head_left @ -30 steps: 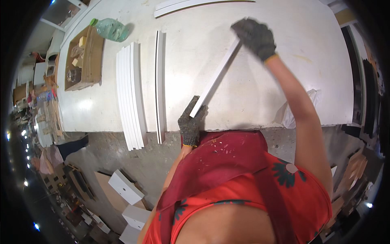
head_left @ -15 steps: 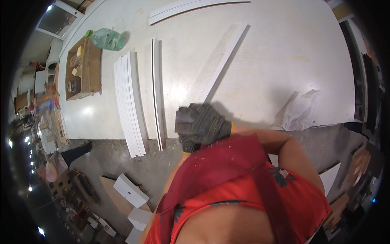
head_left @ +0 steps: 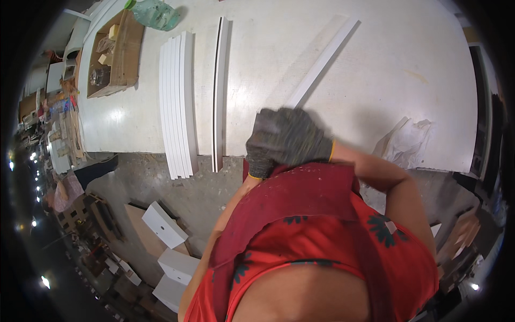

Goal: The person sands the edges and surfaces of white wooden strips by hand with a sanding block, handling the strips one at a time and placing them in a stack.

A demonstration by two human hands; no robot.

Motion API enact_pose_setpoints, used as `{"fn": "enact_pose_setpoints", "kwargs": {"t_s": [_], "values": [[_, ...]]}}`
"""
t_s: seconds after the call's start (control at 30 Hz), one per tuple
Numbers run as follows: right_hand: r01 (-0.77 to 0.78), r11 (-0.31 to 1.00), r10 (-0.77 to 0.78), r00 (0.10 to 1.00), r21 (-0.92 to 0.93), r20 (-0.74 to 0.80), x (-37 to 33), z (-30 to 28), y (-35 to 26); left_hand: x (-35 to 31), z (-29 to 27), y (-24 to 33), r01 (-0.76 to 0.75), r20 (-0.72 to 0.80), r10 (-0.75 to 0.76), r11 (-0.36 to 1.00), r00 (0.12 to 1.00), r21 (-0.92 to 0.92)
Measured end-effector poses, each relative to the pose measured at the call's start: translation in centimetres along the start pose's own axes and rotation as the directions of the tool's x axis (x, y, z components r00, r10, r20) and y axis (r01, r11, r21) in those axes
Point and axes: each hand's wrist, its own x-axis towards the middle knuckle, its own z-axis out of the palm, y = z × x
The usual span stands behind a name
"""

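Observation:
Both my hands wear dark grey knit gloves and are close together at the table's near edge, in front of my dark red apron. A narrow white strip (head_left: pixel 324 63) runs from them up and to the right, over the tabletop. My right hand (head_left: pixel 303 137) is curled over its near end and slightly smeared by motion. My left hand (head_left: pixel 262 153) is beside it, partly covered by the right, with its fingers closed at the same end. That end of the strip is hidden by the gloves. To their left lies a single white strip with a dark line (head_left: pixel 219 96).
A bundle of white strips (head_left: pixel 177 107) overhangs the near edge of the white table (head_left: pixel 129 126). Behind it stand a cardboard box (head_left: pixel 126 53) with small items and a green-capped bottle (head_left: pixel 155 14). A crumpled plastic bag (head_left: pixel 410 142) lies right. White boxes (head_left: pixel 164 224) are on the floor.
The view has shifted, so the table's things appear higher and farther right. Against the other strips, the held strip has come nearer to me. My hands remain together at its end.

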Motion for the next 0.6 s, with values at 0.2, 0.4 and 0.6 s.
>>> {"fn": "enact_pose_setpoints", "kwargs": {"t_s": [0.2,0.4,0.6], "values": [[-0.115,0.99,0.116,0.993,-0.079,0.011,-2.1,-3.2,1.9,-0.4,0.6,2.5,-0.113,-0.18,0.112,0.994,0.977,0.001],[-0.439,0.642,0.221,0.891,-0.628,-0.397,-10.2,-9.8,23.5,-0.1,1.0,2.7,-0.215,-0.098,0.206,0.973,0.974,-0.088],[-0.58,0.64,0.298,0.792,-0.504,-0.533,-7.2,-6.3,22.6,0.3,0.7,1.4,-0.273,-0.093,0.268,0.961,0.959,-0.037]]}}
